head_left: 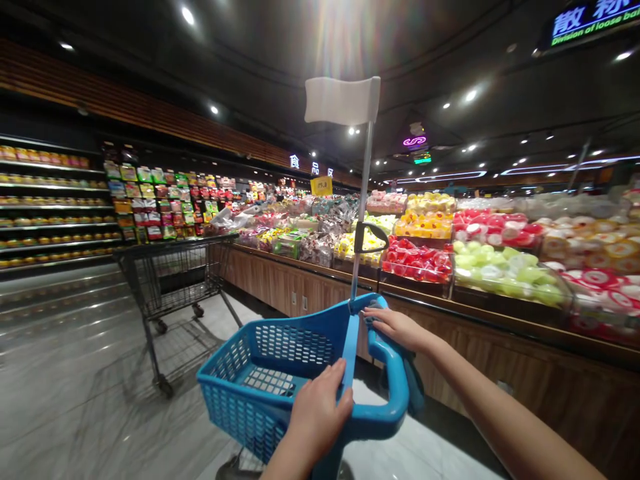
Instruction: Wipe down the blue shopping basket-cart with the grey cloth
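Holding the blue cart by the counter, where a bump is the likeliest trouble

The counter (270,277) runs from mid-frame to the lower right, close enough that a turn that way could knock the blue cart's handle end into its wooden front. The black cart (135,283), left of centre, stands near the front of the blue cart (235,400), lower middle; swinging left could make them clash. The flag (341,100), top middle, rises on a thin pole (364,180) and might sway into the packs if the cart jolts. The left hand (317,400), bottom middle, has its fingers together over the blue bar; the right hand (400,330), right of centre, lays its fingers close together on the handle, their undersides unseen. Uneven pushes from the two could skew it, and the red packs (415,259) could spill if struck
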`<action>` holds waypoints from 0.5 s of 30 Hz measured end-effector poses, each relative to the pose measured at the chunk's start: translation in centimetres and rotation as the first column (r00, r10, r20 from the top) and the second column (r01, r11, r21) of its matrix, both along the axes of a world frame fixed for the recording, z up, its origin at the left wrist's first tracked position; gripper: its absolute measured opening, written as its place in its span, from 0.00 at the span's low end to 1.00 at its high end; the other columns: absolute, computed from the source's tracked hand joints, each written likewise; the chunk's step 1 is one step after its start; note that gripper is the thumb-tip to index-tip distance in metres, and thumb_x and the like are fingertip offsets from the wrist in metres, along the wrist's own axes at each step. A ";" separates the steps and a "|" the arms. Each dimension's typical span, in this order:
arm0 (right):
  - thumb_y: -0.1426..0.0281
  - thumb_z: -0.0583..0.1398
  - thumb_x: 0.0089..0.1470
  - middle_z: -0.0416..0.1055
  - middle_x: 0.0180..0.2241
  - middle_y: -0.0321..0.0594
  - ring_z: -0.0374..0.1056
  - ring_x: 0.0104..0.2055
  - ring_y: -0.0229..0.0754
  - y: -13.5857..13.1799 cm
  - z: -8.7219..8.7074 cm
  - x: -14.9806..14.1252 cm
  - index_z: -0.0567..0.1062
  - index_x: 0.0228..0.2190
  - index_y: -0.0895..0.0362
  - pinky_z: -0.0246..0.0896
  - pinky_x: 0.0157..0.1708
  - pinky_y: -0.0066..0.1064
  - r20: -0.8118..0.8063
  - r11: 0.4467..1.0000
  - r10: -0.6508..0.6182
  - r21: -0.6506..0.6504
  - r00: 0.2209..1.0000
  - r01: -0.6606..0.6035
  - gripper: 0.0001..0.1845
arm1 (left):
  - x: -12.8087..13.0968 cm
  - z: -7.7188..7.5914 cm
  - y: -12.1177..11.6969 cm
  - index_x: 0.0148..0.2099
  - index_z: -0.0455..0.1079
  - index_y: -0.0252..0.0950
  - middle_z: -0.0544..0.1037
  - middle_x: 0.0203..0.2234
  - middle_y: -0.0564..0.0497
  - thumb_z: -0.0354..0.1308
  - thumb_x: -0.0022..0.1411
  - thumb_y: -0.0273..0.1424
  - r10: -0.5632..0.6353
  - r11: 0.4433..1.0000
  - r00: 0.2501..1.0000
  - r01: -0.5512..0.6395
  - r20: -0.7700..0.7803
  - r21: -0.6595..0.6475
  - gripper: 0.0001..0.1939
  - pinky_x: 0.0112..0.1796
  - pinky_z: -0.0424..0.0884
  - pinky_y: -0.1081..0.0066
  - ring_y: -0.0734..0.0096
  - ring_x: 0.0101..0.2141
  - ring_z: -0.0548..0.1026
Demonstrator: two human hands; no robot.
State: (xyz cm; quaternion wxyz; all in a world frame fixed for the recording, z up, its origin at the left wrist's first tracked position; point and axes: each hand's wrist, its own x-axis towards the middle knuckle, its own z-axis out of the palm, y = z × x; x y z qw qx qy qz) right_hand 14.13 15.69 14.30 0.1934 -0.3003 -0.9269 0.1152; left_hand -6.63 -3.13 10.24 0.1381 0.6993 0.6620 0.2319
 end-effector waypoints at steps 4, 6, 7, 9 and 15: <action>0.59 0.48 0.65 0.65 0.59 0.41 0.58 0.62 0.47 -3.0 -0.6 0.8 0.70 0.55 0.51 0.41 0.66 0.49 -0.042 0.992 0.109 0.061 0.993 -0.106 0.23 | 0.0 0.2 -0.3 0.65 0.61 0.42 0.64 0.61 0.54 0.45 0.62 0.39 -0.003 1.000 1.000 0.003 0.016 0.026 0.29 0.60 0.60 0.64 0.61 0.59 0.66; 0.59 0.48 0.65 0.65 0.59 0.40 0.59 0.62 0.46 -4.5 -0.5 1.0 0.69 0.56 0.51 0.41 0.66 0.48 -0.036 0.990 0.121 0.080 0.992 -0.117 0.23 | 0.0 0.4 -0.4 0.65 0.61 0.41 0.64 0.62 0.53 0.45 0.63 0.39 -0.016 0.999 1.000 0.016 0.003 0.032 0.29 0.60 0.59 0.66 0.63 0.60 0.66; 0.59 0.49 0.65 0.65 0.60 0.40 0.59 0.62 0.46 -5.0 -0.5 1.0 0.68 0.57 0.51 0.41 0.66 0.48 -0.030 0.990 0.113 0.082 0.993 -0.110 0.23 | -0.1 0.4 -0.5 0.65 0.61 0.41 0.64 0.62 0.54 0.44 0.63 0.38 -0.027 0.999 1.000 0.028 -0.009 0.028 0.29 0.60 0.59 0.66 0.64 0.60 0.65; 0.58 0.49 0.65 0.63 0.60 0.41 0.58 0.63 0.48 -5.7 -0.2 1.0 0.67 0.58 0.51 0.42 0.66 0.50 -0.017 0.994 0.076 0.074 0.997 -0.075 0.24 | -0.2 0.6 -0.6 0.64 0.62 0.43 0.62 0.63 0.55 0.44 0.64 0.38 -0.055 0.998 0.998 0.056 -0.041 0.010 0.27 0.59 0.60 0.65 0.64 0.61 0.64; 0.58 0.47 0.65 0.58 0.63 0.42 0.52 0.66 0.50 -2.6 0.6 0.3 0.66 0.59 0.52 0.41 0.65 0.53 0.029 0.999 -0.054 0.001 0.998 0.054 0.25 | 0.0 0.9 -0.3 0.60 0.67 0.50 0.58 0.64 0.58 0.42 0.65 0.39 -0.092 0.995 0.993 0.088 -0.079 -0.051 0.24 0.57 0.64 0.59 0.59 0.60 0.65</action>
